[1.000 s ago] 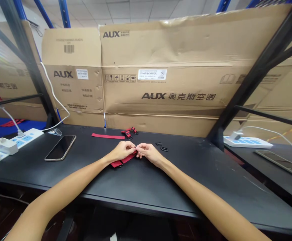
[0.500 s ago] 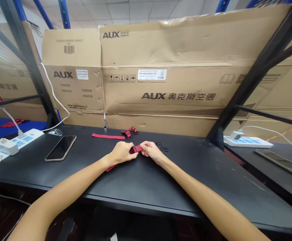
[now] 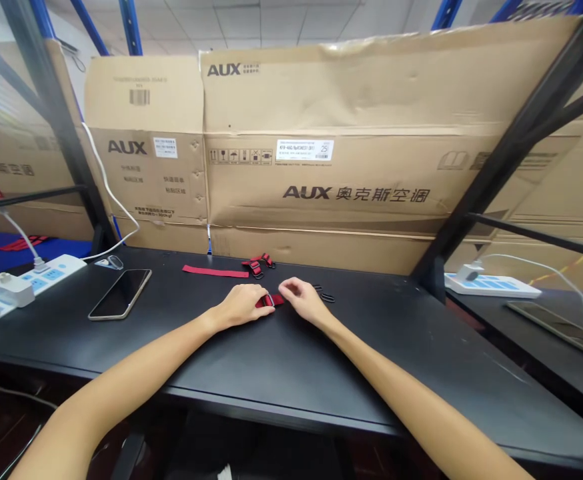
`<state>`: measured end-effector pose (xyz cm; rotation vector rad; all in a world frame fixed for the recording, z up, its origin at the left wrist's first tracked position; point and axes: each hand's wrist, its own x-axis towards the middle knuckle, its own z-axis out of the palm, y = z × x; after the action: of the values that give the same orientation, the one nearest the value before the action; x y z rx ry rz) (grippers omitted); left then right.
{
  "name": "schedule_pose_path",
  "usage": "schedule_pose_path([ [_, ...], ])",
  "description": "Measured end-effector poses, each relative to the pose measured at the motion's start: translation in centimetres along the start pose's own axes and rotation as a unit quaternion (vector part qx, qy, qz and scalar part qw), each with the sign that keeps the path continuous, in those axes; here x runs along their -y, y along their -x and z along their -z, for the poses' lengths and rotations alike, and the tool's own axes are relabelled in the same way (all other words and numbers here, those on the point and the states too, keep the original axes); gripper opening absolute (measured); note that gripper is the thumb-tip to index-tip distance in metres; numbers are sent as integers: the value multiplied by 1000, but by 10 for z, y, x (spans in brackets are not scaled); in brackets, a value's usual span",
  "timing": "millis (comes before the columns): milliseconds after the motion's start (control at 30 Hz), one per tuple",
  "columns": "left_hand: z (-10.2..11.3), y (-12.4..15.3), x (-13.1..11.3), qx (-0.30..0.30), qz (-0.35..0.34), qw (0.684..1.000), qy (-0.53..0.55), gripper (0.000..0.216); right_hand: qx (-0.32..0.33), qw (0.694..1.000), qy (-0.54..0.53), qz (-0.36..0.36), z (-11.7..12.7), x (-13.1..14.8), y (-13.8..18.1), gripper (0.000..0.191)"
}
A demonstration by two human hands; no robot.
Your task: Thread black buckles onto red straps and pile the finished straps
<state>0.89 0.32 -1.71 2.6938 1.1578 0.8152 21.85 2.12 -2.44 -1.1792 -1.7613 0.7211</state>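
Note:
My left hand [image 3: 244, 305] is closed around a short red webbing strap [image 3: 278, 300], holding it low over the black tabletop. A buckle [image 3: 270, 300] sits on this strap beside my thumb, and the strap's free end points right. Just right of that end, my right hand [image 3: 302, 301] is curled with thumb and fingers slightly apart, holding nothing visible. Black rings [image 3: 327, 298] lie beyond my right hand, partly hidden by it. Farther back rest a red strap piece with buckles [image 3: 257, 265] and a flat red strip [image 3: 215, 271].
A phone [image 3: 120, 294] lies on the left of the black table [image 3: 251, 380]. White power strips [image 3: 56, 272] with cables stand at the left, and another power strip [image 3: 491, 285] is at the right. Cardboard boxes [image 3: 351, 167] wall off the back. A slanted black post [image 3: 491, 160] rises at right.
My right fingers have come off the strap's end and loosened. The left hand keeps its hold; the buckle has tilted and the strap's red tail below the left wrist is out of sight.

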Motion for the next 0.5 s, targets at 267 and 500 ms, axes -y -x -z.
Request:
schedule_pose_path([
  [267, -1, 1, -1, 2, -7, 1000, 8, 32, 101, 987, 75, 99, -13, 19, 15, 24],
  [500, 5, 0, -2, -2, -32, 999, 28, 33, 139, 989, 16, 50, -5, 13, 7, 31],
])
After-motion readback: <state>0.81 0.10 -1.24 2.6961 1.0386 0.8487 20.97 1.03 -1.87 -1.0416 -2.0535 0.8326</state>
